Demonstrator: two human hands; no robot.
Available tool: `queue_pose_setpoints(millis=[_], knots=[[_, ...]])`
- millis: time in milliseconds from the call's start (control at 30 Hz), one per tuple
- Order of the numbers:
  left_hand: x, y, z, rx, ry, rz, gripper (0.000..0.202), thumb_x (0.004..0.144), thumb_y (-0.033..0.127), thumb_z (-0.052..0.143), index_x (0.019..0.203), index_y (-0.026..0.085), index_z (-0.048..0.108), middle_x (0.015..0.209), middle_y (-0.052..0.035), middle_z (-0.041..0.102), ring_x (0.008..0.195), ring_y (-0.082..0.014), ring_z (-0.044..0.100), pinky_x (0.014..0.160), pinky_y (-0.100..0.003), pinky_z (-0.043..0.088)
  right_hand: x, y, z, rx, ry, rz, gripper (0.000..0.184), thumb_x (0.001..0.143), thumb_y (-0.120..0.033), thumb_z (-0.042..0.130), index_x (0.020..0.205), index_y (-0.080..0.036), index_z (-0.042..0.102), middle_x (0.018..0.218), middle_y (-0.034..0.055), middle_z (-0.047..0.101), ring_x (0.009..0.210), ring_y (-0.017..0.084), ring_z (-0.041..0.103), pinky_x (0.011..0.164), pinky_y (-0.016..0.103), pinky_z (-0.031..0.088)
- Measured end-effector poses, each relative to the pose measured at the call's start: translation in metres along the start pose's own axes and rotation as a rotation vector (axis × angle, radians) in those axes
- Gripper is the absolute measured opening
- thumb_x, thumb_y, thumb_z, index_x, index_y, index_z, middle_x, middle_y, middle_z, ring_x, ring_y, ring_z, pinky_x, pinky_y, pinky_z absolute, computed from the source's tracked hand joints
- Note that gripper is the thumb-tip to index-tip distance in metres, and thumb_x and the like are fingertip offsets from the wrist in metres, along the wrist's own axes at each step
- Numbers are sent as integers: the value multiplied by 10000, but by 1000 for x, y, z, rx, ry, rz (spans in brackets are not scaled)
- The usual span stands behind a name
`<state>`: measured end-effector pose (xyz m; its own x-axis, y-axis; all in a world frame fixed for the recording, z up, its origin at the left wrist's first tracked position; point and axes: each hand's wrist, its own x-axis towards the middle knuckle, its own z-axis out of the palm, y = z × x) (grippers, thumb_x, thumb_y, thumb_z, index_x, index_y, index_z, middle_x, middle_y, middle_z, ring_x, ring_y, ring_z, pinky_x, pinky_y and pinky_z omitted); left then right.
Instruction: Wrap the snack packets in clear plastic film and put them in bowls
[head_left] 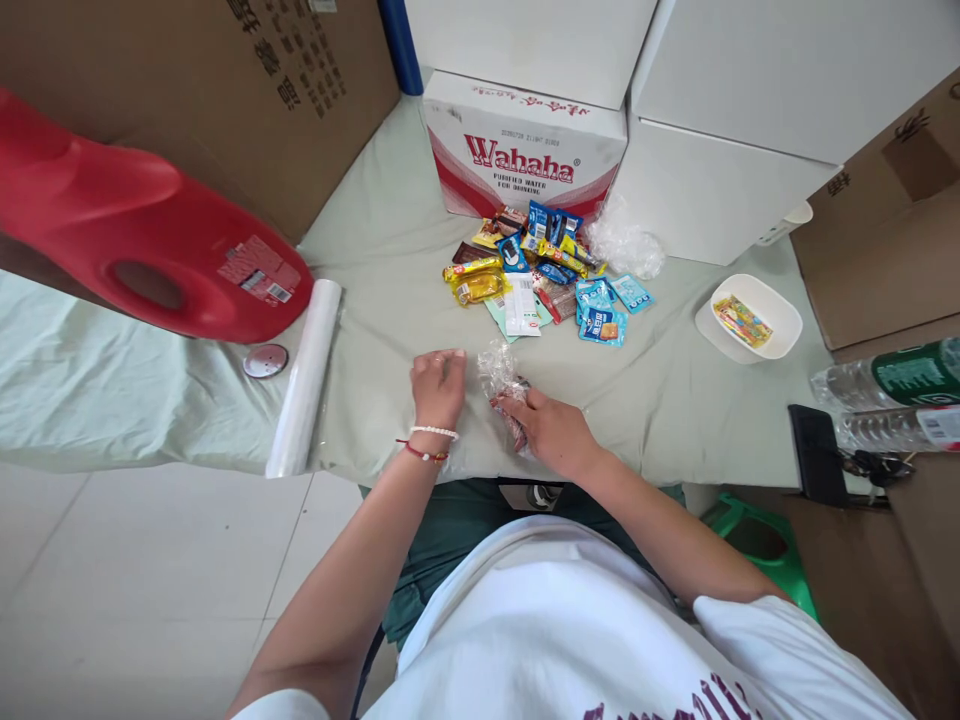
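My right hand (559, 430) grips a small snack packet (513, 420), reddish-brown, with clear plastic film (495, 366) crumpled around it and bunched at its far end. Just to the left, my left hand (438, 388) rests low over the tablecloth with its fingers curled together. Whatever those fingers may pinch is too hard to make out. Beyond both hands lies a pile of small wrapped snacks, among them a yellow packet (480, 288), a white packet (522, 305) and a light blue packet (602, 326).
On the left are a roll of clear film (304, 380), a round badge (265, 361) and a big red jug (187, 240). A Wahaha carton (525, 150) stands behind the snacks, beside crumpled plastic (626, 240). To the right are a white tub (784, 325), bottles (885, 430) and a phone (817, 455).
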<state>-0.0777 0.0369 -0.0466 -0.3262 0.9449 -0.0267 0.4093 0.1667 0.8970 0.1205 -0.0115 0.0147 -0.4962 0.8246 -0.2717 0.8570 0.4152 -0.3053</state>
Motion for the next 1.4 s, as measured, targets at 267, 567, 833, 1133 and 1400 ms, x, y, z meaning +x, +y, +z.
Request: queue_pose_setpoints(millis=[267, 567, 833, 1133, 1400], knots=[[-14, 19, 17, 151, -106, 57, 291, 724, 461, 778, 803, 217, 640, 1294, -140, 659, 1348, -350, 532, 1164, -524, 417, -1, -7, -6, -51, -31, -25, 533, 1014, -285, 552, 1541, -341, 492, 1309, 102, 643, 1059, 250, 684, 770, 311, 540], [-76, 39, 8, 171, -329, 493, 246, 963, 301, 553, 1161, 238, 683, 1196, -69, 774, 1166, -236, 714, 1032, -402, 551, -21, -5, 16, 56, 104, -59, 353, 1048, -142, 419, 1311, -124, 654, 1277, 182, 636, 1173, 286, 593, 1007, 448, 530], [-97, 5, 7, 396, -280, 736, 363, 1029, 283, 527, 1371, 273, 648, 1484, -94, 642, 1461, -249, 528, 1220, -499, 386, -97, 16, 22, 414, 85, -402, 279, 1001, -200, 566, 1232, -221, 720, 1370, 135, 654, 1274, 247, 601, 1082, 438, 516], [-105, -7, 17, 370, -159, 769, 301, 1015, 227, 561, 1281, 280, 693, 1411, -87, 695, 1419, -237, 573, 1245, -502, 290, -59, 63, 27, 309, 408, 263, 373, 895, -363, 709, 1198, -145, 705, 1399, 213, 581, 1342, 364, 456, 1129, 571, 417], [-118, -8, 23, 414, -75, 640, 303, 996, 282, 603, 1272, 336, 717, 1365, -41, 726, 1336, -307, 615, 1135, -547, 346, -69, 27, 25, 748, 315, 223, 112, 958, -337, 550, 929, -232, 578, 828, 7, 659, 739, 185, 624, 710, 314, 524]])
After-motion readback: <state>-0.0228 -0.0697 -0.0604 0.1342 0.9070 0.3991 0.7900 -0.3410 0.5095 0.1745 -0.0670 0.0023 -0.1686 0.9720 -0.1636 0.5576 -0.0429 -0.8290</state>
